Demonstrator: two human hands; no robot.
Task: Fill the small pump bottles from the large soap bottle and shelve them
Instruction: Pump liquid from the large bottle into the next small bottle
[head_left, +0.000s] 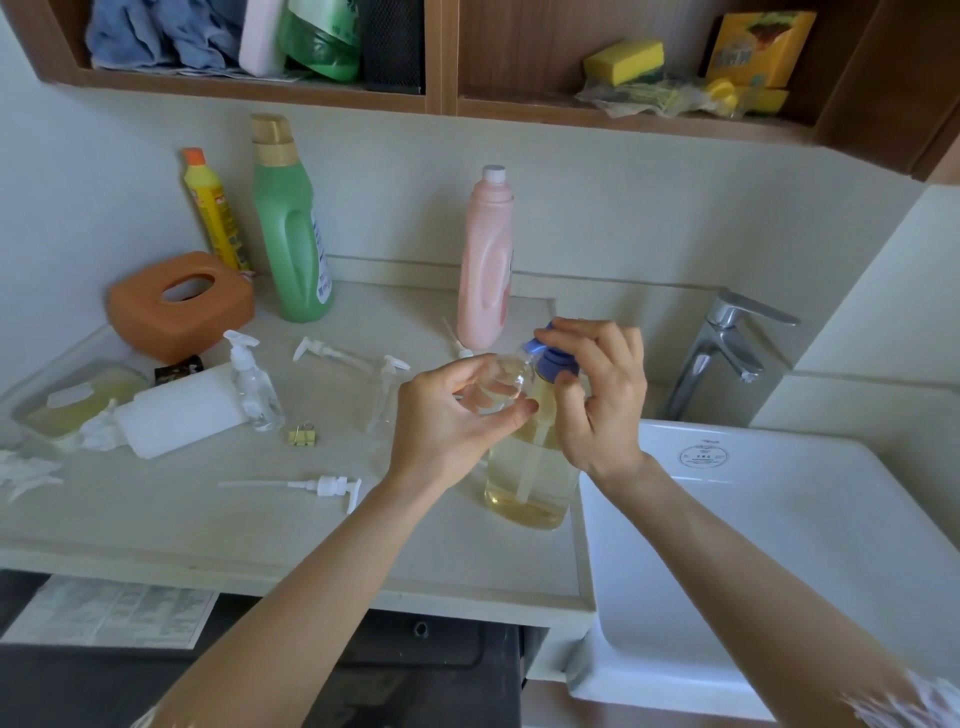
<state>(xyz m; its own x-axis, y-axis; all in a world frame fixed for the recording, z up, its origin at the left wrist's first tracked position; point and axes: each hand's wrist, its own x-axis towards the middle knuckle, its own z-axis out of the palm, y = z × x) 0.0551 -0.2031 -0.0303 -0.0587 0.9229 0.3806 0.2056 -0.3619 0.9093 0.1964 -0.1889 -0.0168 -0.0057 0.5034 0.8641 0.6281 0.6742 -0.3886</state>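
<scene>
Countertop (182, 519); small bottle (501, 384) tilted rightward.

Counter, front strip: bare along the near edge of the counter (311, 566), passable left to right, save one loose pump head (324, 487) lying flat with its tube pointing left.

Counter, left: crowded with a white block (179, 410), small pump bottle (254, 382), binder clip (302, 435), orange tissue box (179, 306).

Back wall: green bottle (293, 228), yellow bottle (210, 208) and pink bottle (485, 260) stand tall (open gap between green and pink).

Right: sink basin (779, 545) open; tap (727, 348) behind.
</scene>
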